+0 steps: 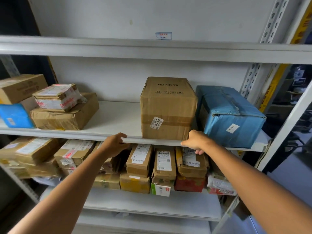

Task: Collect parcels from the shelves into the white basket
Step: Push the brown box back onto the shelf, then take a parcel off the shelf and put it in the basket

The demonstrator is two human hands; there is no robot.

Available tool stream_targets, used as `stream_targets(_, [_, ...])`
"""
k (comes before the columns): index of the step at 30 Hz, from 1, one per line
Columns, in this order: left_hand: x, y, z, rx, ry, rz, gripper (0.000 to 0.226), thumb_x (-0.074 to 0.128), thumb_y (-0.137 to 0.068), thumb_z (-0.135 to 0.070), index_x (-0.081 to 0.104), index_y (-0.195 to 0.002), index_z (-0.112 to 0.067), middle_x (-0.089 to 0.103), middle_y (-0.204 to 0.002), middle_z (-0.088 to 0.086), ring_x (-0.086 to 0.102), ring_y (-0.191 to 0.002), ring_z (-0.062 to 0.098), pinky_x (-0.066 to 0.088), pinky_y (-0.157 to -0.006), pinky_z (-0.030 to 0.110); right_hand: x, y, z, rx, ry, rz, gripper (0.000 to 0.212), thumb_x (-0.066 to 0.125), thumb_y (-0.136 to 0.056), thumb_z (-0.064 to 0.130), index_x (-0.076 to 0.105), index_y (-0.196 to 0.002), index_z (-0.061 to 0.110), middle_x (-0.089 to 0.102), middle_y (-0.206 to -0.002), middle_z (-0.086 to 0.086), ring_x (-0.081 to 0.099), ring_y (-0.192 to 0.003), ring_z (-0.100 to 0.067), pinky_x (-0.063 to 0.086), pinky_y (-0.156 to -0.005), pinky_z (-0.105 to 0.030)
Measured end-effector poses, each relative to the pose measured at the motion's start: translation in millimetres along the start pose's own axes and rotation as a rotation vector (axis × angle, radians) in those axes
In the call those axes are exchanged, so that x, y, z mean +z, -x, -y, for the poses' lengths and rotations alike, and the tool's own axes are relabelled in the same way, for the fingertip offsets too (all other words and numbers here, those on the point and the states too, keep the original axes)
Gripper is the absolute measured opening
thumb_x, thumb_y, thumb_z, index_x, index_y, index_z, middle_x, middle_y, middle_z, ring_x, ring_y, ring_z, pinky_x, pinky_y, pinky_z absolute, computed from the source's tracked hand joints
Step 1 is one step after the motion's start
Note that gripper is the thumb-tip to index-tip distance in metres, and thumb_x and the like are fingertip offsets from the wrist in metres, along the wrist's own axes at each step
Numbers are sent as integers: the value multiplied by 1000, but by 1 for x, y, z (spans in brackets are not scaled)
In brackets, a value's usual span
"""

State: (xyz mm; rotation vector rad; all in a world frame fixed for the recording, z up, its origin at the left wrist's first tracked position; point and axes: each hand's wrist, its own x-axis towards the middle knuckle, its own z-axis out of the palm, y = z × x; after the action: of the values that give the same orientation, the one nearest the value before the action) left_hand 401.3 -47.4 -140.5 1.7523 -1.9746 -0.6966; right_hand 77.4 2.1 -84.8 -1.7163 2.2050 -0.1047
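Two empty, loosely curled hands. Left hand (114, 146) and right hand (195, 141) flank the taped, blocky cardboard box (167, 108) on the shelf (114, 115).

Parcel depot, metal shelving (152, 51), labelled parcels (168, 108)

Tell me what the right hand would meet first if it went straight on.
Probably the tall cardboard box labelled 0393; the right hand is at its lower right corner, though depth is unclear.
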Motion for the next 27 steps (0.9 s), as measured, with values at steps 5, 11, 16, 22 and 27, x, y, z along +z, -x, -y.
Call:
stream_targets(5, [-30, 25, 39, -41, -83, -31, 47, 69, -91, -33, 55, -135, -21, 63, -128, 9, 61, -109, 25, 45, -85, 30, 17, 5, 40, -173, -11, -9, 36, 65, -90, 46, 67, -105, 13, 65, -99, -3, 63, -89, -20, 52, -75, -32])
stream_targets(11, [-94, 56, 86, -64, -144, -106, 46, 67, -92, -35, 56, -134, -20, 63, -127, 7, 59, -114, 25, 44, -86, 29, 34, 13, 126, -366, -110, 23, 51, 65, -89, 52, 59, -129, 21, 61, -126, -2, 58, -113, -21, 49, -96, -38])
stream_targets(16, [-153, 78, 133, -123, -176, -164, 46, 68, -91, -36, 56, -133, -24, 64, -127, 4, 62, -106, 22, 50, -85, 30, 43, 17, 202, -443, -143, 16, 51, 65, -90, 49, 57, -131, 20, 59, -131, -4, 56, -117, -23, 45, -95, -32])
stream_targets(22, [-203, 94, 167, -198, -206, -246, 40, 64, -93, -36, 56, -131, -26, 63, -125, 4, 59, -101, 19, 52, -85, 33, 53, 14, 278, -537, -158, -1, 51, 64, -90, 50, 57, -131, 22, 59, -131, -4, 57, -117, -24, 45, -96, -34])
stream_targets(27, [-220, 82, 172, -202, -145, -313, 44, 65, -93, -35, 53, -134, -26, 61, -130, 4, 60, -112, 20, 50, -90, 31, 54, -3, 325, -611, -268, -46, 51, 65, -91, 46, 57, -133, 20, 59, -134, -5, 56, -122, -23, 45, -98, -34])
